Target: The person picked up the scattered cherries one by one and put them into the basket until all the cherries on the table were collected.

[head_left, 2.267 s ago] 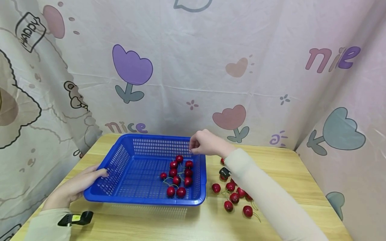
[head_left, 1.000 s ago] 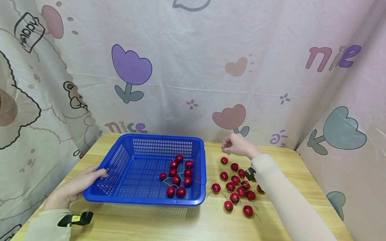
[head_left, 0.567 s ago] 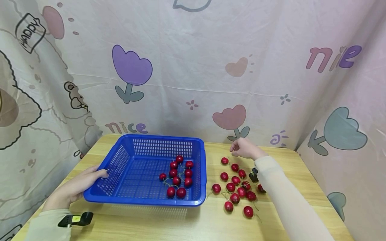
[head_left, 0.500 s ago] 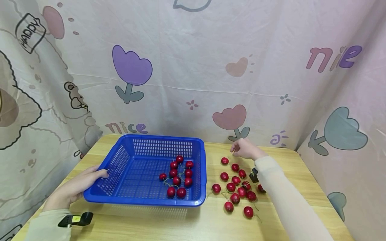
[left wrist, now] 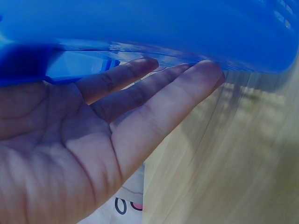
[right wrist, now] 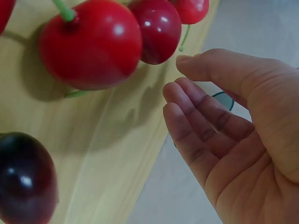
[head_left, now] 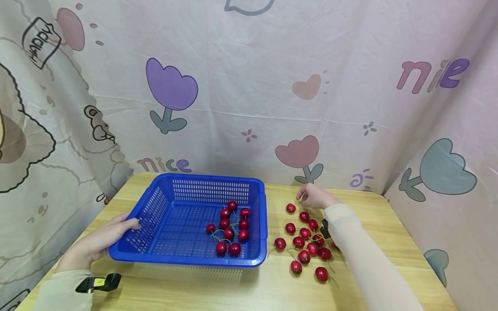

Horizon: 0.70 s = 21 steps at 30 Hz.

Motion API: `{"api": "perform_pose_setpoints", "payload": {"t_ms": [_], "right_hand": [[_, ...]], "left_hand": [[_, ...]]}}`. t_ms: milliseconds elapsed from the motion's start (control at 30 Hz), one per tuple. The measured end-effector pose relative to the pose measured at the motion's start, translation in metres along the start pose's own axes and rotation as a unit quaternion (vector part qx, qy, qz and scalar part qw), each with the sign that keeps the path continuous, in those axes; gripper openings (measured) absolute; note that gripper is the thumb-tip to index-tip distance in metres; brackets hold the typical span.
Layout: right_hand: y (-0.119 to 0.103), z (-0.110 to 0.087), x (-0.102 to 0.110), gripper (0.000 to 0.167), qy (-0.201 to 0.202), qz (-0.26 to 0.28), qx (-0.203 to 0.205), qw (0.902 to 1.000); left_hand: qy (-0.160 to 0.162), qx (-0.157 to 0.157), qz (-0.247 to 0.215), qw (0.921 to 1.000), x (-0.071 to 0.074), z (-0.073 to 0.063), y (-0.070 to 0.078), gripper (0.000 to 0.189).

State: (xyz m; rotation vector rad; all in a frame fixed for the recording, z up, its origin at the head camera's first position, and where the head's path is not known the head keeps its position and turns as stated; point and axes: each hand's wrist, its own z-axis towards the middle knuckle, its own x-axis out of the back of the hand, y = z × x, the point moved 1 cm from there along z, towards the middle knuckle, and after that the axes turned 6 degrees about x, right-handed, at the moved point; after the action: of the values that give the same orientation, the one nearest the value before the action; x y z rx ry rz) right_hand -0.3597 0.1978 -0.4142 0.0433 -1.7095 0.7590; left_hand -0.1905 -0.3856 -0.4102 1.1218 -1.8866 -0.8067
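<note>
My left hand (head_left: 97, 241) holds the left end of a blue plastic basket (head_left: 186, 260), its thumb over the rim. In the left wrist view, fingers (left wrist: 159, 112) of that hand reach under the blue wall. Several red cherries (head_left: 228, 234) with green stems lie in the basket's right half. Beyond the loose cherries (head_left: 304, 257) on the table, my right hand (head_left: 317, 197) hovers near the rearmost cherry (head_left: 290, 208). The right wrist view shows its thumb and loosely bent fingers apart, with nothing between them, beside a few cherries (right wrist: 91, 44).
A light wooden table (head_left: 186, 289) carries the basket and the loose cherries, which spread to the basket's right. A patterned curtain (head_left: 241, 86) hangs behind the table and along both sides. Each sleeve bears a small black camera (head_left: 99, 283).
From over the basket's back right corner, my right hand has moved right to behind the loose cherries and sunk lower. The left hand and basket stay put.
</note>
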Motion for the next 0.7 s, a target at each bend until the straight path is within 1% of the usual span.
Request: {"api": "perform_pose_setpoints", "payload": {"t_ms": [267, 500, 700], "right_hand": [[-0.0016, 0.0050, -0.0066, 0.018, -0.020, -0.006, 0.012, 0.9997], [-0.0040, 0.0036, -0.0088, 0.015, -0.022, -0.006, 0.028, 0.9994], [-0.0040, 0.0032, -0.0096, 0.009, -0.023, -0.004, 0.036, 0.9991]], "left_hand": [[-0.002, 0.001, 0.001, 1.0000, 0.0008, 0.0003, -0.0008, 0.075], [-0.011, -0.001, -0.008, 0.9999, 0.0009, 0.0001, -0.0005, 0.076], [-0.009, 0.002, -0.007, 0.9999, 0.0008, -0.0005, 0.0003, 0.076]]}}
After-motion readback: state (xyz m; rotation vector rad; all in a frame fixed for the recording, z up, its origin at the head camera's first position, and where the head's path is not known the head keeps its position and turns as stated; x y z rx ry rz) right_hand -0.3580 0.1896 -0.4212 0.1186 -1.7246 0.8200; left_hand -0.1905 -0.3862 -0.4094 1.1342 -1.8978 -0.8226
